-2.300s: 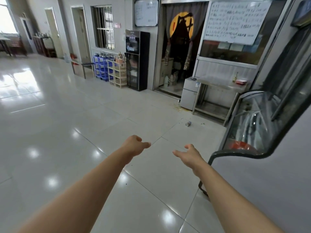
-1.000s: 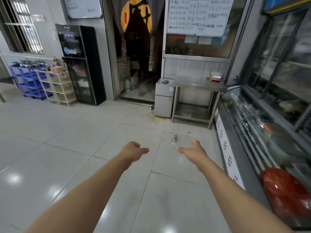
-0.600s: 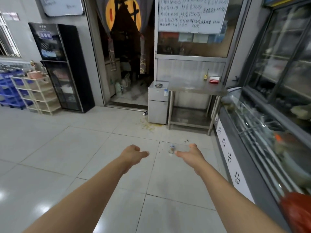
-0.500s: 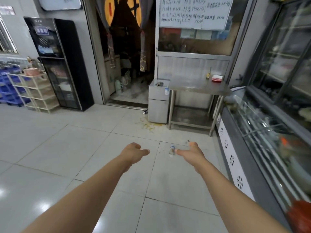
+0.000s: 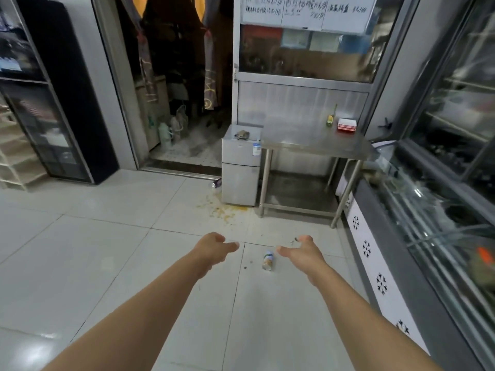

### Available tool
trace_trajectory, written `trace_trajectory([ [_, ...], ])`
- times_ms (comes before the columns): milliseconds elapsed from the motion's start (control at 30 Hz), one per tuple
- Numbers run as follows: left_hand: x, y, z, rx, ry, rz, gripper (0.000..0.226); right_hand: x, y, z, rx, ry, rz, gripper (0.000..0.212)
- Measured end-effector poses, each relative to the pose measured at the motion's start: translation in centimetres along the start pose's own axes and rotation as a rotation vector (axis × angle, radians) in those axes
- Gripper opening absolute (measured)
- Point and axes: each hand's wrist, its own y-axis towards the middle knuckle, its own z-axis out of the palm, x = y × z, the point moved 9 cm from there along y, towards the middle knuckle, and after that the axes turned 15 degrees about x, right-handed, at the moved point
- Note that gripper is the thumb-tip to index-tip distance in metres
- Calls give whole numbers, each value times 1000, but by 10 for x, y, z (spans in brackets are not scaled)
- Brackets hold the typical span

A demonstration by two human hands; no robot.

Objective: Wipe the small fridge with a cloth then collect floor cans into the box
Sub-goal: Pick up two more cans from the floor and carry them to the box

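A small silver fridge (image 5: 240,175) stands against the far wall beside a steel table. A crumpled grey cloth (image 5: 242,134) lies on its top. One can (image 5: 268,260) lies on its side on the floor tiles between my hands. A second can (image 5: 216,183) lies near the doorway, left of the fridge. My left hand (image 5: 214,249) and my right hand (image 5: 301,251) are stretched out in front of me above the floor, fingers relaxed, holding nothing. No box is in view.
The steel table (image 5: 313,141) carries a small bottle (image 5: 330,119) and a red-and-white stack (image 5: 347,125). A glass display counter (image 5: 417,236) runs along the right. A black cabinet (image 5: 51,103) stands left of the open doorway (image 5: 176,89). Yellowish spill (image 5: 225,211) stains the floor before the fridge.
I have walked closer to the fridge and table; they now look larger. The floor can has come nearer, now lying between my hands. Both hands stay outstretched and hold nothing.
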Motion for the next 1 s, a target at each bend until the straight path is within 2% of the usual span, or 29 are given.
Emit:
trace_trajectory([
  [300, -65, 166, -29, 105, 80, -46, 59, 40, 138, -41, -75, 30, 58, 82],
  [633, -129, 357, -37, 131, 108, -122, 59, 53, 329, -109, -48, 53, 143, 82],
  [800, -142, 437, -42, 135, 92, -183, 58, 61, 414, -128, -15, 42, 176, 86],
  [1000, -135, 529, -54, 151, 98, -264, 59, 50, 497, -132, 5, 11, 263, 79],
])
